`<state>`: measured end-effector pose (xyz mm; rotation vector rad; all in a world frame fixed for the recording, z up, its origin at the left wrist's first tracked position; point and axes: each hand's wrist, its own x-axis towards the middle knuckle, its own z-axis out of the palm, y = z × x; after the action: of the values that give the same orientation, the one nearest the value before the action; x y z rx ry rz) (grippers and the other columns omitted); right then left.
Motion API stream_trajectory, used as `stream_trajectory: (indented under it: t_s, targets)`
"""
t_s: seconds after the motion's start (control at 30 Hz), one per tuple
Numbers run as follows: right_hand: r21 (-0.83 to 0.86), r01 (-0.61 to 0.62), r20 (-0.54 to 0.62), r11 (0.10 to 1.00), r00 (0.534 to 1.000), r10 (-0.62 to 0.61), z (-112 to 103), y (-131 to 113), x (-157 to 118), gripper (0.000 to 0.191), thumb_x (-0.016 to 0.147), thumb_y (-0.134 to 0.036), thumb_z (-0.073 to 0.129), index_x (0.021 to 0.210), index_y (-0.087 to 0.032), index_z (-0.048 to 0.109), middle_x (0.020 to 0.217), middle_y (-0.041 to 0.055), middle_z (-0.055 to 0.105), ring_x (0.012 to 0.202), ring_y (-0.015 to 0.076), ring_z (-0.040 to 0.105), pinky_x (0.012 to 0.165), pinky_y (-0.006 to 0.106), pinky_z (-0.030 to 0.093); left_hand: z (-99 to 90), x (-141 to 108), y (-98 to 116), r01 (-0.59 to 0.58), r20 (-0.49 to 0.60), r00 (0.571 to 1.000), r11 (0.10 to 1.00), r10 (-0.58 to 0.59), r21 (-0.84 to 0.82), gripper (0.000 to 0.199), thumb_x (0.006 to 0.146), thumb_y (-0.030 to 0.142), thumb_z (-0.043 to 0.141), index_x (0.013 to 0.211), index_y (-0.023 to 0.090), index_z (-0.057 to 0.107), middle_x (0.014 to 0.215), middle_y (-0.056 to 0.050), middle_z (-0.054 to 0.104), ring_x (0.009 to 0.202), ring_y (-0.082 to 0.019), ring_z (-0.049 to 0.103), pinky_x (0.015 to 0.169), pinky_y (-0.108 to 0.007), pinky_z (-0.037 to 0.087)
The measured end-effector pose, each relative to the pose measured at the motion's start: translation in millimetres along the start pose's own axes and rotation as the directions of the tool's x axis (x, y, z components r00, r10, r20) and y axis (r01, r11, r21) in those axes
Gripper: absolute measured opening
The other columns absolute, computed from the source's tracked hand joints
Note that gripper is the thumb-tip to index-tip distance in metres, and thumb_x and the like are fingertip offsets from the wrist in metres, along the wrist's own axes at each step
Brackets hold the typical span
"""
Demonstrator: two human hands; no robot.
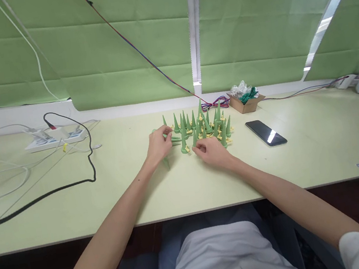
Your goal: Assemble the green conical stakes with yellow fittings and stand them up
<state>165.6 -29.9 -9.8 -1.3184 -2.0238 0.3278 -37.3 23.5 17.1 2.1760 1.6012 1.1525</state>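
Observation:
Many green cone-shaped watering spikes (184, 145) with small yellow valves stand upright in a close cluster on the table. At the cluster's left side is my left hand (159, 144), its fingers curled in. Green spike parts (176, 140) stick out around and beneath it, and the hand appears closed on a spike, though its palm side is hidden. My right hand (215, 152) is at the front of the cluster, with thumb and fingers pinched together beside the nearest spikes. Whatever lies between those fingertips is too small to make out.
A black phone (266, 133) lies right of the cluster. Behind it is a small cardboard box (246, 105) with clear and green plastic. A power strip (56, 140) with white cables and a black cable (93, 167) is at left. The pale table (189, 192) ends before my lap.

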Motion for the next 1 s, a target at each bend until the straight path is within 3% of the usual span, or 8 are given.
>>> stream_trajectory:
  t_s: [0.2,0.3,0.47,0.6,0.7,0.8,1.0]
  targets:
    - [0.075,0.042,-0.233,0.996,0.972,-0.023,-5,3,1,0.034,0.091,-0.032,0.049,0.059,-0.021,0.043,0.051,-0.0033,0.044,0.050,0.0111,0.037,0.056,0.026,0.032,-1.0,0,1,0.003,-0.026,1.000,1.000,-0.002,0.024,0.020,0.085,0.018,0.051,0.094,0.018,0.068,0.097,-0.007,0.074,0.073,-0.019,0.061,0.081,-0.032,0.047]
    - [0.074,0.061,-0.336,0.995,0.941,-0.032,-12,2,2,0.037,0.094,-0.036,0.046,0.061,-0.021,0.040,0.050,-0.0045,0.036,0.049,0.0107,0.032,0.055,0.026,0.030,-0.5,-1,1,0.016,-0.005,1.000,1.000,-0.016,0.015,0.019,0.084,0.018,0.052,0.094,0.018,0.068,0.097,-0.007,0.074,0.071,-0.019,0.061,0.079,-0.032,0.047]
    - [0.050,0.055,-0.494,0.997,0.869,-0.023,-30,1,4,0.039,0.097,-0.042,0.042,0.063,-0.022,0.039,0.054,-0.0040,0.036,0.051,0.0109,0.031,0.055,0.025,0.031,7.4,-6,6,-0.015,0.095,0.995,0.995,0.024,-0.098,0.025,0.077,0.014,0.052,0.096,0.017,0.067,0.097,-0.006,0.073,0.072,-0.018,0.062,0.074,-0.030,0.048]
    - [0.027,0.011,-0.536,1.000,0.844,0.006,-43,6,6,0.035,0.097,-0.043,0.041,0.070,-0.021,0.049,0.056,-0.0016,0.047,0.052,0.0123,0.042,0.057,0.025,0.036,11.8,-10,12,-0.004,0.233,0.971,0.970,0.062,-0.244,0.031,0.074,0.016,0.054,0.103,0.018,0.064,0.112,-0.007,0.070,0.070,-0.015,0.062,0.069,-0.029,0.049]
    - [-0.028,-0.023,-0.507,0.999,0.862,0.005,-49,14,9,0.026,0.094,-0.038,0.048,0.080,-0.019,0.058,0.058,-0.0009,0.056,0.051,0.0134,0.049,0.062,0.027,0.040,12.0,-13,15,0.001,0.268,0.961,0.973,0.063,-0.232,0.030,0.081,0.030,0.058,0.107,0.018,0.063,0.111,-0.008,0.069,0.069,-0.015,0.061,0.065,-0.028,0.048]
    - [-0.078,-0.052,-0.367,0.996,0.930,0.020,-48,21,12,0.021,0.091,-0.036,0.055,0.087,-0.017,0.065,0.057,-0.0003,0.061,0.053,0.0155,0.056,0.068,0.028,0.042,13.4,-16,17,-0.028,0.309,0.947,0.983,0.084,-0.180,0.032,0.086,0.042,0.055,0.104,0.017,0.062,0.103,-0.008,0.068,0.065,-0.015,0.060,0.062,-0.028,0.046]
    - [-0.254,-0.127,-0.086,0.959,0.990,0.108,-42,20,14,0.028,0.094,-0.035,0.054,0.099,-0.013,0.069,0.070,0.0067,0.071,0.074,0.0219,0.066,0.079,0.030,0.044,18.3,-19,18,-0.048,0.340,0.935,0.985,0.103,-0.166,0.028,0.089,0.042,0.051,0.098,0.018,0.060,0.082,-0.004,0.066,0.065,-0.017,0.060,0.061,-0.028,0.045]
